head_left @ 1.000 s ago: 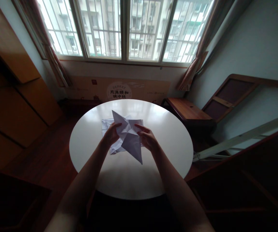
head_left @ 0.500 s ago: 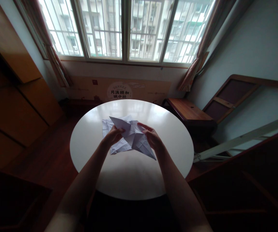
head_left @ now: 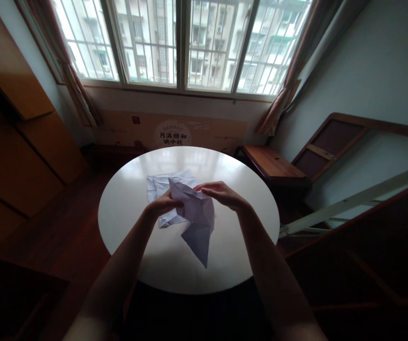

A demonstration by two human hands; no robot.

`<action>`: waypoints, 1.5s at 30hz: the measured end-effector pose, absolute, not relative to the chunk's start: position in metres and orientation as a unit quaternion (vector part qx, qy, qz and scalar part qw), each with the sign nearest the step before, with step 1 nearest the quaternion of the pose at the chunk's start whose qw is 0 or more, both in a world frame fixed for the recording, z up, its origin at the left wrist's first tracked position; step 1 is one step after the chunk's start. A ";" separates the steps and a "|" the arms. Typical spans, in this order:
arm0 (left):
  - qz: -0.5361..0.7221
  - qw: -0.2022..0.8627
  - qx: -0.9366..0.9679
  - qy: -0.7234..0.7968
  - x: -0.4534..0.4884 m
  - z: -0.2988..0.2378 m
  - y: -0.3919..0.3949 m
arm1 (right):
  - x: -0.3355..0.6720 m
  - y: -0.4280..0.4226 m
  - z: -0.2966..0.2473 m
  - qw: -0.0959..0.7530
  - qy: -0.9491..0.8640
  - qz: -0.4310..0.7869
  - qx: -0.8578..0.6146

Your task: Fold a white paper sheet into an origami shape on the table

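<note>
A folded sheet of pale paper (head_left: 197,215) is held above the round white table (head_left: 246,237), one pointed flap hanging down toward me. My left hand (head_left: 164,203) grips its left side, thumb on top and the other fingers behind. At the upper right edge, my right hand (head_left: 221,193) pinches the paper between thumb and fingers; some of those fingertips are hidden behind it. Creased paper (head_left: 156,184) lies flat on the tabletop, behind and to the left of the folded sheet, partly covered by it and by my left hand.
Beyond the table's right side stands a low wooden side table (head_left: 275,163). A pale metal frame (head_left: 317,215) slants up on the right. Wooden cabinets (head_left: 33,156) line the left, and a barred window (head_left: 179,42) is ahead.
The folded paper has been turned, so its lower point has swung from the right to hang toward me. My right hand has shifted to its upper edge with the fingers angled left.
</note>
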State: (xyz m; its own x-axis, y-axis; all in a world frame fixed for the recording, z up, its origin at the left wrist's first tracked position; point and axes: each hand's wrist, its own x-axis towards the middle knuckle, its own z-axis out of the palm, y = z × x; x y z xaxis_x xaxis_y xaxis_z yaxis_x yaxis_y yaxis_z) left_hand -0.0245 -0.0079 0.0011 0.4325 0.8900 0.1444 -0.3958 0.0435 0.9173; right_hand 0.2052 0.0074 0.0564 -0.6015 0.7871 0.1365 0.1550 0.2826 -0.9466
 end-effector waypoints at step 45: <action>0.145 0.007 0.770 0.621 0.006 -0.058 0.021 | 0.190 0.062 -0.060 0.189 -0.852 0.106 -0.477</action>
State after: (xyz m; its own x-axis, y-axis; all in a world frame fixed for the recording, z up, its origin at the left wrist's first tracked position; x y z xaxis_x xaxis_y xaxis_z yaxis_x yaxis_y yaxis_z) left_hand 0.0059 0.0211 -0.0580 0.1866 0.9587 0.2146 0.9549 -0.2283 0.1897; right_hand 0.1901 0.0619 -0.0603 -0.4734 0.8526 0.2213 0.7726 0.5225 -0.3606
